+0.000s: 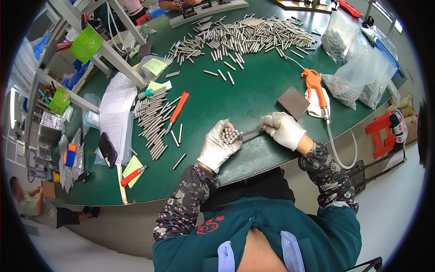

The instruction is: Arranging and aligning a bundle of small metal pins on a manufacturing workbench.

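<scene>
My left hand point(215, 148), in a white glove, is closed around a tight bundle of metal pins point(230, 135), their round ends turned upward. My right hand point(284, 129), gloved too, pinches a thin dark strip-like tool point(252, 132). The tool's far end reaches the right side of the bundle; whether it touches the pins I cannot tell. Both hands are over the near edge of the green table point(226, 97). Beyond my right hand lies a brown block point(293, 103).
A large heap of pins point(253, 38) spreads across the back; a smaller group point(154, 120) lies left beside a red utility knife point(180, 106). An orange air gun point(312, 81) with a hose rests on a cloth at right, near bags of pins point(342, 88). A phone point(107, 149) lies on papers.
</scene>
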`<state>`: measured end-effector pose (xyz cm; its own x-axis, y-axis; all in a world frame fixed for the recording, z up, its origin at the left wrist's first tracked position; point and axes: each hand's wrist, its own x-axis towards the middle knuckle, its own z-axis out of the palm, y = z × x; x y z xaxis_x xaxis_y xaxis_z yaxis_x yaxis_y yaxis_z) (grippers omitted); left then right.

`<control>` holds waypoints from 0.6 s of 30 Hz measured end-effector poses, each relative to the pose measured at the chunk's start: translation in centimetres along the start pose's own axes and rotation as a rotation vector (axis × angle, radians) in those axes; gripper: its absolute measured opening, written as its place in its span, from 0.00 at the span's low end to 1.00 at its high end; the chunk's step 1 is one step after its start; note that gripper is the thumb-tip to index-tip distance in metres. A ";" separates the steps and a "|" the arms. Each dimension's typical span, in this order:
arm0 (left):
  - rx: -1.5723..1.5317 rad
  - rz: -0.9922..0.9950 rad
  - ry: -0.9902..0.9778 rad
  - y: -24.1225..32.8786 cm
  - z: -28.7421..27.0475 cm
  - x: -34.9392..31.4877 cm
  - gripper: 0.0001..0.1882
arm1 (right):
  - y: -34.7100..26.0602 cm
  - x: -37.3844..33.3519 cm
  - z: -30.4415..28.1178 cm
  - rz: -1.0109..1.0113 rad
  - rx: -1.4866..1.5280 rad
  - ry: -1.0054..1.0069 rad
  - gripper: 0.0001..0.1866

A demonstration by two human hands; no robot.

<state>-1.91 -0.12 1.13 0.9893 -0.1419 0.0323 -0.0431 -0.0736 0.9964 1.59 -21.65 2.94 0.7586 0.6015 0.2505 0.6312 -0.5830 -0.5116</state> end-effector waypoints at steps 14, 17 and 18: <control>-0.063 -0.045 -0.035 0.1 -0.1 0.0 0.26 | -4.0 2.0 1.7 0.147 0.291 0.099 0.09; 0.068 -0.032 -0.023 -0.4 0.0 0.3 0.26 | -3.8 1.9 1.7 0.165 0.288 0.096 0.09; 0.066 -0.033 -0.022 -0.2 0.0 0.3 0.26 | -3.7 1.9 1.3 0.135 0.280 0.081 0.09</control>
<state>-1.61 -0.18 0.90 0.9872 -0.1595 -0.0032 -0.0199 -0.1434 0.9895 0.51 -17.59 4.25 0.8500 0.4767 0.2241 0.4634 -0.4744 -0.7484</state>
